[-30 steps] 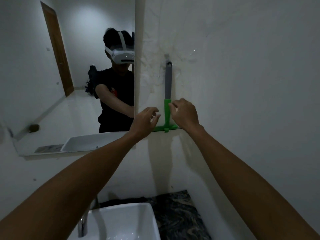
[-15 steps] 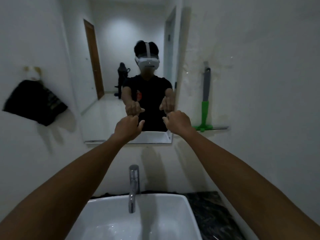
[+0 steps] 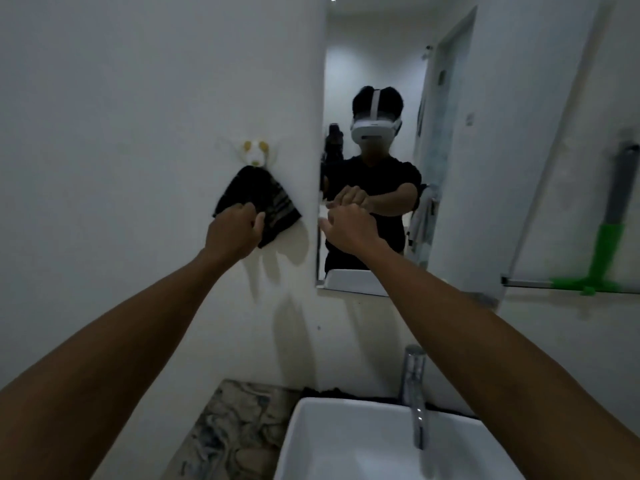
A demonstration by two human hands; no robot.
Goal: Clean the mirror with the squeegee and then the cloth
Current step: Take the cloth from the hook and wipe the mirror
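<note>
A dark striped cloth (image 3: pixel 273 202) hangs from a small wall hook (image 3: pixel 255 152) left of the mirror (image 3: pixel 377 74). My left hand (image 3: pixel 232 231) is at the cloth's lower left corner, fingers curled onto it. My right hand (image 3: pixel 349 225) hovers before the mirror's lower left edge, loosely curled with the thumb out, and holds nothing. The squeegee (image 3: pixel 607 242), with its grey handle and green head, hangs on the wall at the far right, away from both hands.
A white basin (image 3: pixel 346 445) with a chrome tap (image 3: pixel 415 393) sits below the mirror. A marbled counter (image 3: pixel 235 427) lies left of the basin. The mirror reflects a person in a headset and a doorway behind.
The view swung left from the squeegee to the cloth. Both hands left the squeegee hanging on the wall; my left hand moved across to the cloth and my right hand followed to the mirror's edge.
</note>
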